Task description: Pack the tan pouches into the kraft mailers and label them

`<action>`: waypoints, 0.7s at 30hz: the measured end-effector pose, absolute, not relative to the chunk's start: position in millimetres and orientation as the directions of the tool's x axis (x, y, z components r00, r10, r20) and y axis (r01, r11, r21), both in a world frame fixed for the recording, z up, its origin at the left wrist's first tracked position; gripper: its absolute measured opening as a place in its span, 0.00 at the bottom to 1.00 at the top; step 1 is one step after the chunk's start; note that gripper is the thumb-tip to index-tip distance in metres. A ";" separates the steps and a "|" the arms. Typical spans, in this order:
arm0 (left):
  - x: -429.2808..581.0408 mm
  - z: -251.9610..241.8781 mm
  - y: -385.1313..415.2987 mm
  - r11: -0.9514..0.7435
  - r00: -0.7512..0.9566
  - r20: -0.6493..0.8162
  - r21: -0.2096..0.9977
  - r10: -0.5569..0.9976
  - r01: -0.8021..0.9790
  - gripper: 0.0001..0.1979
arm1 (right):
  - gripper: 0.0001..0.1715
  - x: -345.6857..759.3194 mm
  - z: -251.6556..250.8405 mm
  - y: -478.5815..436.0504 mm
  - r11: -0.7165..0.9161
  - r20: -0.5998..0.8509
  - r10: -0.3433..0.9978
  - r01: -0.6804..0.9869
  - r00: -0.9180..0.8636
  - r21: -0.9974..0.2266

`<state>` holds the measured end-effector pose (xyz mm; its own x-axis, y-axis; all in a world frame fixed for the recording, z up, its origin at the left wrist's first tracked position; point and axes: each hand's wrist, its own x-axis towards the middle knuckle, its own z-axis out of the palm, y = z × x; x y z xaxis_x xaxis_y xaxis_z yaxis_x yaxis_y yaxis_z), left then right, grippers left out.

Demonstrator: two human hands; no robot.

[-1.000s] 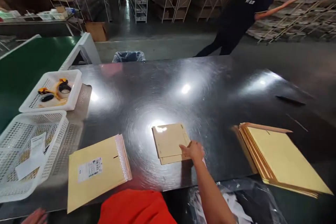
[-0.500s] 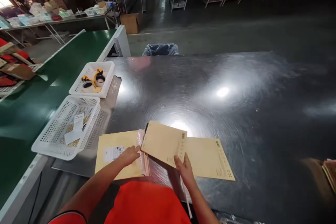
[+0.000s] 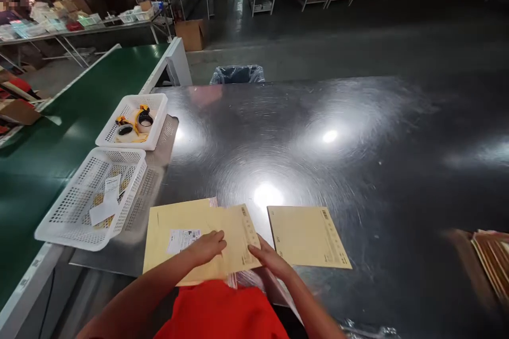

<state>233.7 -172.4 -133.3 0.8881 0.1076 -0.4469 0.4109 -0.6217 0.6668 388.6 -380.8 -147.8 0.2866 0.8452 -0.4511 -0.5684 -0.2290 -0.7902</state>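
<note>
Over a labelled yellow padded envelope (image 3: 165, 220) at the near edge of the dark table lies a tan printed envelope or card (image 3: 240, 233). My right hand (image 3: 268, 260) pinches its lower right corner, thumb on top. My left hand (image 3: 210, 246) rests on its left part, fingers bent together; what they grip, if anything, is hard to make out. To the right another flat tan printed piece (image 3: 306, 235) lies untouched. A bit of pink bubble lining (image 3: 213, 202) shows at the top edge of the padded envelope.
On the left are a white basket (image 3: 137, 185) with paper slips and a white tray (image 3: 159, 116) with tape dispensers, beside a green conveyor (image 3: 91, 85). A lined bin (image 3: 237, 74) stands beyond the table. Stacked envelopes (image 3: 493, 259) sit at the far right.
The tan piece in my right hand has moved left and down over the labelled envelope, covering most of the pink lining. My left hand has shifted right and down onto it.
</note>
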 end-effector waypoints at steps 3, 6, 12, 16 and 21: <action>231.5 -122.0 -164.1 -0.663 0.903 -0.422 0.653 0.082 0.365 0.06 | 0.37 394.6 -143.3 -366.8 -0.234 -0.438 0.868 -0.585 0.235 -0.777; 234.6 -114.5 -160.5 -0.693 0.911 -0.408 0.639 0.060 0.332 0.07 | 0.35 394.3 -144.8 -362.5 -0.191 -0.437 0.852 -0.606 0.289 -0.772; 263.9 -115.3 -189.9 -0.694 0.916 -0.398 0.647 0.046 0.316 0.09 | 0.26 355.0 -152.5 -344.9 -0.437 -0.432 0.870 -0.037 0.236 -0.899; 270.5 -108.4 -196.3 -0.709 0.924 -0.383 0.648 0.011 0.277 0.12 | 0.17 357.1 -147.2 -329.6 -0.516 -0.478 0.854 0.232 0.203 -0.824; 247.7 -109.4 -179.2 -0.758 0.946 -0.320 0.603 0.055 0.248 0.25 | 0.21 366.5 -140.0 -335.4 -0.556 -0.400 0.824 0.434 0.402 -0.709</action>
<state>247.7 -179.2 -109.4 0.9457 0.0546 -0.3204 0.2481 -0.7580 0.6032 366.5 -335.4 -140.0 0.4015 0.8239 -0.4000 0.4337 -0.5557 -0.7093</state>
